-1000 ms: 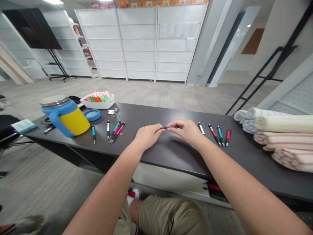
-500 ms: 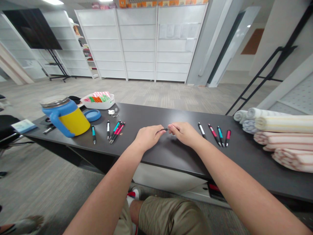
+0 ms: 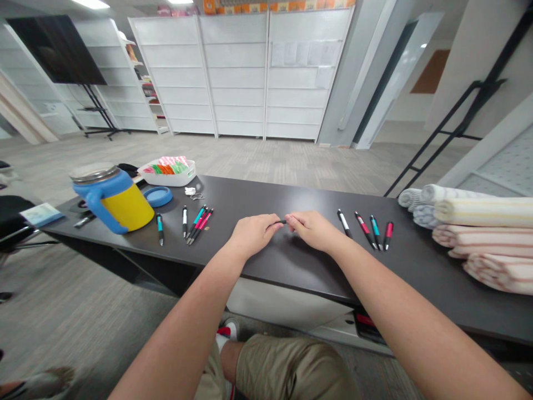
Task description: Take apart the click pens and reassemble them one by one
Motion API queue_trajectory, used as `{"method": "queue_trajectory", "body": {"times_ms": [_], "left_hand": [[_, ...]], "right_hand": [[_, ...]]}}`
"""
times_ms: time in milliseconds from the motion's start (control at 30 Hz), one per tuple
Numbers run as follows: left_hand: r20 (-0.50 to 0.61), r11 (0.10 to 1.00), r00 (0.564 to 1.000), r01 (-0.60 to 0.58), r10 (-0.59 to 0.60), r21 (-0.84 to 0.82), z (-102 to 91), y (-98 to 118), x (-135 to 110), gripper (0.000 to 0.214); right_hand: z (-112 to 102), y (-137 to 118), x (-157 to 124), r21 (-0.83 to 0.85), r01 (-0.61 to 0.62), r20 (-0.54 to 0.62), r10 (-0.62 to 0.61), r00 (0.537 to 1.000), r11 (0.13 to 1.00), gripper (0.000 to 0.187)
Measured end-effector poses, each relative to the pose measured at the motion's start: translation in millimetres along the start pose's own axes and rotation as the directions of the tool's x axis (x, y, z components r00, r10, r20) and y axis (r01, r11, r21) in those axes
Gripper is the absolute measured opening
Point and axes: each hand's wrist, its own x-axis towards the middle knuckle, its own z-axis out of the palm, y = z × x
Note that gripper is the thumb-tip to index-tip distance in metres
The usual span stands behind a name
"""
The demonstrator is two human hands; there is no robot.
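Over the middle of the dark table (image 3: pixel 266 191), my left hand (image 3: pixel 255 232) is closed on a pen (image 3: pixel 281 221). Only a short black piece of it shows between my hands; its other parts are hidden in the fingers. My right hand (image 3: pixel 308 226) pinches the other end of that black piece, fingertips close to those of my left hand. Left of my hands lie a white pen (image 3: pixel 185 221), a teal pen (image 3: pixel 160 229) and a small bunch of teal and pink pens (image 3: pixel 200 224). To the right are a white pen (image 3: pixel 343 222) and several pink and teal pens (image 3: pixel 375 231).
A yellow and blue mug (image 3: pixel 125 203), its blue lid (image 3: pixel 158 196) and a white basket (image 3: pixel 177 179) of colourful packets stand at the left. Rolled striped cloths (image 3: pixel 483 236) are stacked at the right. The table's front edge runs under my forearms.
My right hand has come in slightly towards my left, and its fingertips now meet the black end of the pen. The gap between my hands has closed. Everything on the table stays put.
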Motion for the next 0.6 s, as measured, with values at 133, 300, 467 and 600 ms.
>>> {"method": "queue_trajectory", "body": {"times_ms": [133,300,467,600], "left_hand": [[-0.008,1.000,1.000,0.018,-0.018,-0.010,1.7,-0.6,0.5,0.036],[-0.043,0.999,0.999,-0.012,0.010,-0.051,3.4,-2.0,0.5,0.037],[-0.100,0.981,0.992,-0.098,0.082,-0.166,8.2,-6.9,4.1,0.041],[-0.155,0.977,0.981,-0.138,0.112,-0.165,9.3,-11.5,6.3,0.026]], "right_hand": [[1.7,0.8,-0.6,0.028,-0.059,-0.003,0.059,0.998,0.998,0.046],[2.1,0.0,0.8,0.004,0.015,-0.029,-0.015,0.999,1.000,0.036],[0.6,1.6,1.8,0.021,-0.008,-0.104,0.010,0.995,1.000,0.043],[1.9,2.3,1.8,0.047,-0.028,-0.116,0.034,0.993,0.999,0.044]]}}
